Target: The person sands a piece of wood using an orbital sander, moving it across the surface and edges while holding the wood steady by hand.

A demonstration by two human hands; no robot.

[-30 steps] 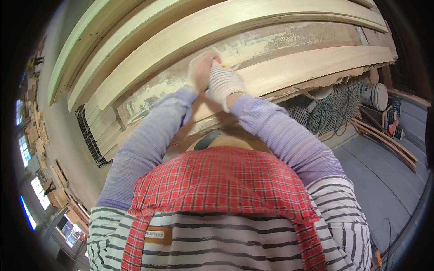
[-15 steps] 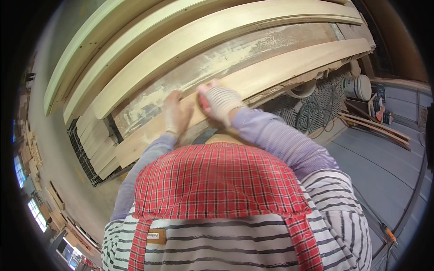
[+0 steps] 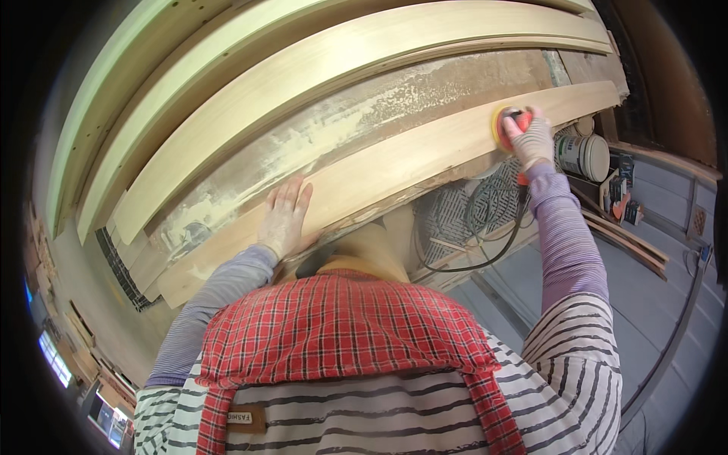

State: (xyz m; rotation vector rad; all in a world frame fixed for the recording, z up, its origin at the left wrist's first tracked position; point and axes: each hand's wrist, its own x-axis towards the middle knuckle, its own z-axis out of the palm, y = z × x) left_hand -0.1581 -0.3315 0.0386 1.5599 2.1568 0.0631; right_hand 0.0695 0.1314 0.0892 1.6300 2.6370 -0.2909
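A long pale wooden board [image 3: 409, 161] lies across the near side of the workbench [image 3: 447, 82]. My right hand [image 3: 535, 139], in a light glove, is wrapped round a red orbital sander [image 3: 522, 121]. The sander's yellow round pad meets the board toward its right end and is smeared by motion. A dark hose or cord hangs from the tool. My left hand [image 3: 282, 215] lies on the board left of the middle, palm down, fingers stretched out and slightly spread.
Several pale boards [image 3: 341, 57] are stacked at the far side. Below the bench's right part are a mesh-like surface, a looped black hose [image 3: 485, 262] and a white bucket [image 3: 584, 157]. Wooden strips [image 3: 626, 244] lie at the right. Black crating [image 3: 125, 269] shows at the left.
My right hand and the sander have swept from the middle of the board to its right part. The left hand now rests flatter on the board. My view has shifted slightly.
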